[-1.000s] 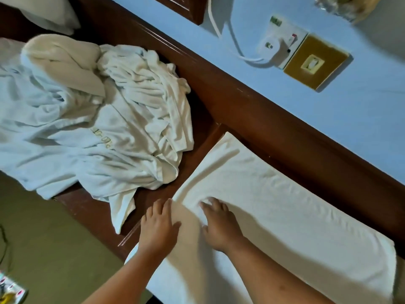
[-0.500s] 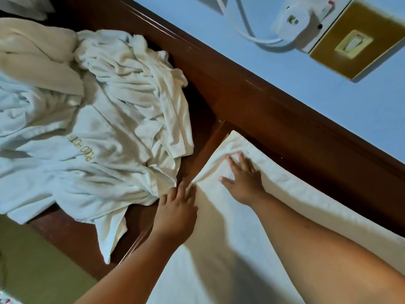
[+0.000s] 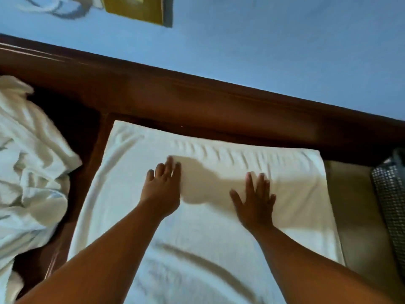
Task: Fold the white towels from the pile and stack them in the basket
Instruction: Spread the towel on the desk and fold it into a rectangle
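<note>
Both the left hand [image 3: 161, 190] and the right hand [image 3: 255, 201] lie flat, fingers straight and grasping nothing, on the towel [image 3: 219, 249] spread beneath them, with the pile [image 3: 32, 172] left of the left fingertips.

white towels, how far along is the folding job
Done: nothing shows as finished; no folded stack is in view. In hand: one flat white towel lies spread on the brown wooden surface, left hand and right hand pressing it with straight fingers. To do: fold it, then the crumpled pile of white towels beside it.
</note>
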A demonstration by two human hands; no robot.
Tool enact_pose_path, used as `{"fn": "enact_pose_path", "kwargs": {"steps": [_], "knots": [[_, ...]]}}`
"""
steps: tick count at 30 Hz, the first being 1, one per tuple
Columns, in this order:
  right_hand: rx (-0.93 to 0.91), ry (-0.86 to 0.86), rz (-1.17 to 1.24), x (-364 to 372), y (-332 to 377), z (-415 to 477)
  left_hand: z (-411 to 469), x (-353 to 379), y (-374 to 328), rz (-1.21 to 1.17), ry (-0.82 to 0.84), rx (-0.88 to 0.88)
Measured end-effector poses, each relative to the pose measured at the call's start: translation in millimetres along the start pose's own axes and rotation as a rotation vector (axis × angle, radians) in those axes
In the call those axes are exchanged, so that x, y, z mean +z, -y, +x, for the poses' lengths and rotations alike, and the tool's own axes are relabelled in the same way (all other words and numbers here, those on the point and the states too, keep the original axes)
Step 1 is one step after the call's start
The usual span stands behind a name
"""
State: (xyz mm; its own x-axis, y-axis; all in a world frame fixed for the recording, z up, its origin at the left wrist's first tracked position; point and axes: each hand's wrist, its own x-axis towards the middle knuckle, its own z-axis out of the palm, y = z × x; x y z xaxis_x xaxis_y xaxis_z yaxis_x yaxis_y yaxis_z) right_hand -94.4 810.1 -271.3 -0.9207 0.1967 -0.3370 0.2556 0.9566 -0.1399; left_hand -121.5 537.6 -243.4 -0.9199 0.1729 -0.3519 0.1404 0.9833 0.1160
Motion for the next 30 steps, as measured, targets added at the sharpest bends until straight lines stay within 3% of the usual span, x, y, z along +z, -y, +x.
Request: {"fn": "enact_pose_path", "kwargs": {"steps": [6,10,16,20,23,26,30], "knots": [[0.415,-0.03,0.124,-16,-135,-17,23,14,-141,-0.071,0.053,0.345],[0.469,0.01,0.156,-23,-212,-21,27,32,-239,-0.024,0.156,0.49],[0.364,0.106,0.219,-42,-267,1,41,38,-320,0.009,0.168,0.347],[0.334,-0.255,0.54,-44,-283,-46,38,28,-354,0.091,0.138,0.308],[0.4,-0.384,0.453,-35,-291,-112,14,34,-377,0.103,0.071,0.6],[0.435,-0.344,0.454,-14,-300,-173,-15,53,-404,0.181,0.131,1.013],[0.397,-0.198,0.57,16,-301,-218,-32,51,-435,0.344,0.187,1.11]]}}
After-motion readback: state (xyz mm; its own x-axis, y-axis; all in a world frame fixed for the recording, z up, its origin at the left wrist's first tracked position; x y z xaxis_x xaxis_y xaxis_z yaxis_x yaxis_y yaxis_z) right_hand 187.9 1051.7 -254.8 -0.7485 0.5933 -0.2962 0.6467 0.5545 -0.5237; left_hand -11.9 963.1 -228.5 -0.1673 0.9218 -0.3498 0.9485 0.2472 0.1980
